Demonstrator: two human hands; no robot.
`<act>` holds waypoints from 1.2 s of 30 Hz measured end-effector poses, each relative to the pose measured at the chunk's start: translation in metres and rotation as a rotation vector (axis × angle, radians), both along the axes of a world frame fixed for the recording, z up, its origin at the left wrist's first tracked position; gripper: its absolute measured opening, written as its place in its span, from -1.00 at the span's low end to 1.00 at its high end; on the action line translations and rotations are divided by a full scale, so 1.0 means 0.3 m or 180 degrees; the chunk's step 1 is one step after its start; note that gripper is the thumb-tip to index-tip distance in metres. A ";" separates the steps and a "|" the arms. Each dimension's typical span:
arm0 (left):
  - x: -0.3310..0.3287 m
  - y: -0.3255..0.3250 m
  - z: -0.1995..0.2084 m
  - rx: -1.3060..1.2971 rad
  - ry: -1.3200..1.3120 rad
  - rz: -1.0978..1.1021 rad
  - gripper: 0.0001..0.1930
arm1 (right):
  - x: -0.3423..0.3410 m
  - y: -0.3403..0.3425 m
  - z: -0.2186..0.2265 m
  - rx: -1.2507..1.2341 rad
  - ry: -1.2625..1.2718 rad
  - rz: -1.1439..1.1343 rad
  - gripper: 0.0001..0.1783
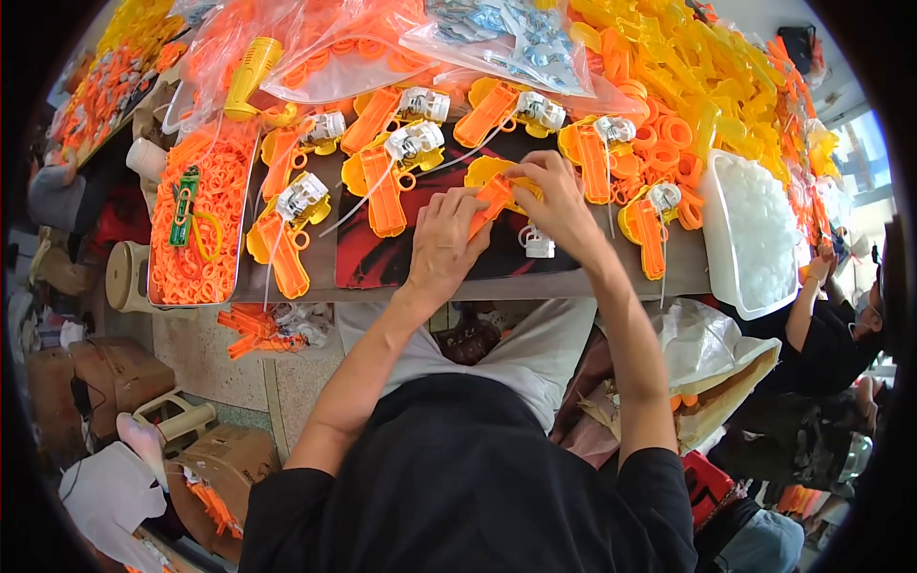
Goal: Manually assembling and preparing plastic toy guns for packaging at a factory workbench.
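Observation:
Over a dark red-and-black mat (368, 253) I hold a pistol-shaped plastic toy body (491, 196) with an orange handle and a yellow head. My left hand (444, 239) is closed round the handle. My right hand (559, 205) has its fingers bent in at the yellow part; whatever they pinch there is hidden. Just below that hand lies a white mechanism block (538, 243), apart from the toy. Similar toy bodies (386, 196) rest in an arc around the mat, with white mechanisms in their heads and thin pale strips trailing from several of them.
An orange-filled tray (150, 272) stands left, with a green screwdriver-like tool (183, 210) on top. White bin (718, 277) at right holds translucent pieces. Yellow parts (678, 67) and plastic bags (330, 57) pile up behind. Another person (826, 320) sits at far right; cartons (119, 382) stand left.

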State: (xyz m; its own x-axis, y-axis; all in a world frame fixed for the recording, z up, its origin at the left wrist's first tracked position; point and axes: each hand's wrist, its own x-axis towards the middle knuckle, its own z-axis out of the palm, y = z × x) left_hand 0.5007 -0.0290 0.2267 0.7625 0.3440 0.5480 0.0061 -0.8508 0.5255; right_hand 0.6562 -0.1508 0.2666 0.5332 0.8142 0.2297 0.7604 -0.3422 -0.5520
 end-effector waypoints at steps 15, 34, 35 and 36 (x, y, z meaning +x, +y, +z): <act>-0.021 0.100 0.015 -0.1552 0.0041 -0.0730 -0.77 | -0.076 -0.112 0.075 -0.0160 0.0410 -0.0357 -0.55; 0.034 -0.031 -0.017 -0.0286 -0.0209 0.0386 -0.77 | -0.092 -0.086 0.099 -0.0578 0.0336 -0.0296 -0.54; 0.036 -0.031 -0.019 -0.0179 -0.0206 0.0412 -0.77 | -0.091 -0.088 0.100 -0.0572 0.0364 -0.0303 -0.54; 0.037 -0.032 -0.020 -0.0181 -0.0202 0.0408 -0.77 | -0.088 -0.091 0.097 -0.0574 0.0368 -0.0307 -0.54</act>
State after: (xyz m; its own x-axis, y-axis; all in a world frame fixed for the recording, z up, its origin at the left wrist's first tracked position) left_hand 0.5117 -0.0388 0.2209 0.6747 0.4682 0.5706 0.0780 -0.8140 0.5756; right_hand 0.6297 -0.1781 0.2957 0.6249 0.7805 0.0178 0.6546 -0.5113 -0.5569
